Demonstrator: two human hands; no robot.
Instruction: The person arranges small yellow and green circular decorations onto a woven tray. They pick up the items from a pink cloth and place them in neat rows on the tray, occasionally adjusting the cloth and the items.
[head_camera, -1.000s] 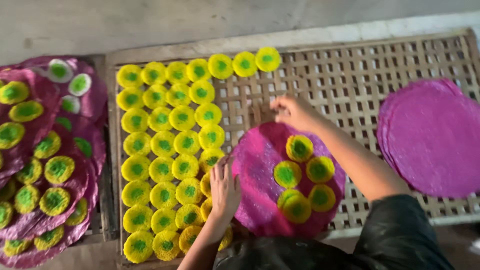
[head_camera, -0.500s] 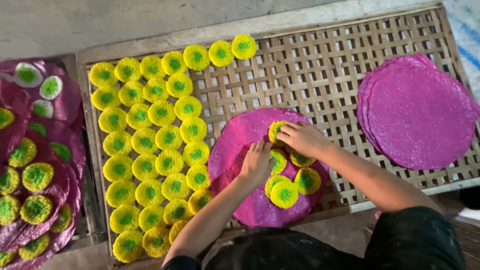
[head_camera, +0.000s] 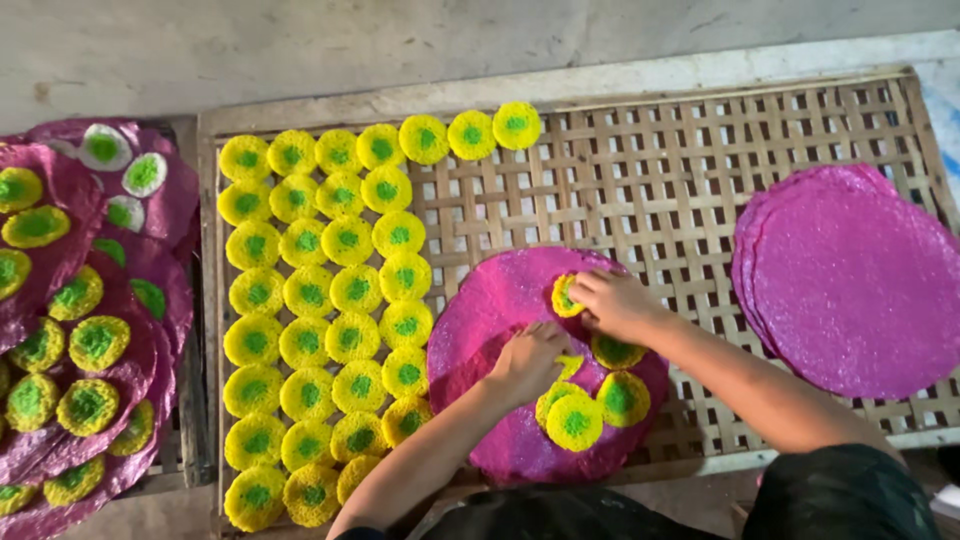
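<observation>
A round pink disc (head_camera: 490, 310) lies on the woven bamboo rack (head_camera: 680, 180), with several small yellow cakes with green centres (head_camera: 574, 420) on it. My right hand (head_camera: 612, 300) pinches one yellow cake (head_camera: 562, 296) near the disc's top. My left hand (head_camera: 530, 358) rests on the disc just below, fingers closing on another yellow cake (head_camera: 570, 365). To the left, several rows of the same yellow cakes (head_camera: 320, 300) cover the rack.
A stack of plain pink discs (head_camera: 850, 280) lies at the rack's right end. At far left, more pink discs (head_camera: 80, 320) carry yellow-green and white-green cakes. Bare lattice shows between the rows and the stack. A concrete floor (head_camera: 400, 40) lies beyond.
Both hands have come together over the pink disc. The right hand drew back from the rack onto a cake on the disc; the left moved right, off the rows.
</observation>
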